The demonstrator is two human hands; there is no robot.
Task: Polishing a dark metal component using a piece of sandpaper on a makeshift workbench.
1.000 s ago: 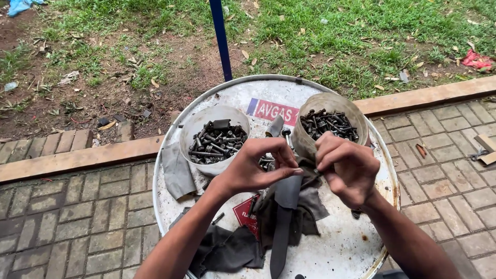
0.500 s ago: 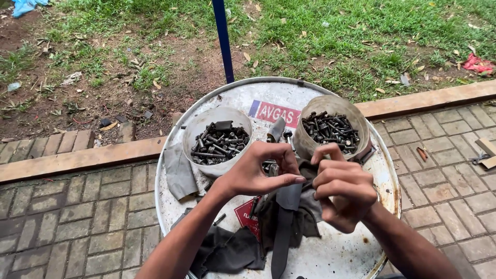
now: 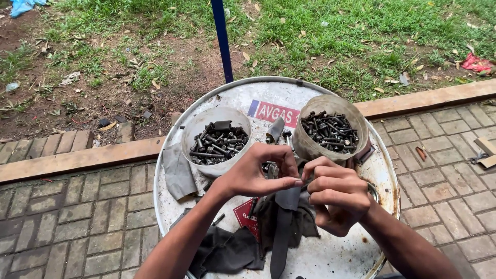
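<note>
We work over a white drum lid [image 3: 330,258], our counter, ringed by brick paving [image 3: 77,222]; its rim falls away just beside both elbows. Two tubs of bolts, the left tub [image 3: 217,139] and right tub [image 3: 333,132], crowd the far half, so free room lies only near us. Dark rags [image 3: 227,253] could snag. Left hand [image 3: 253,173] pinches a grey strap [image 3: 283,227] against right hand [image 3: 338,199], curled shut on a small part we cannot make out; a slip likely drops it off the lid.
</note>
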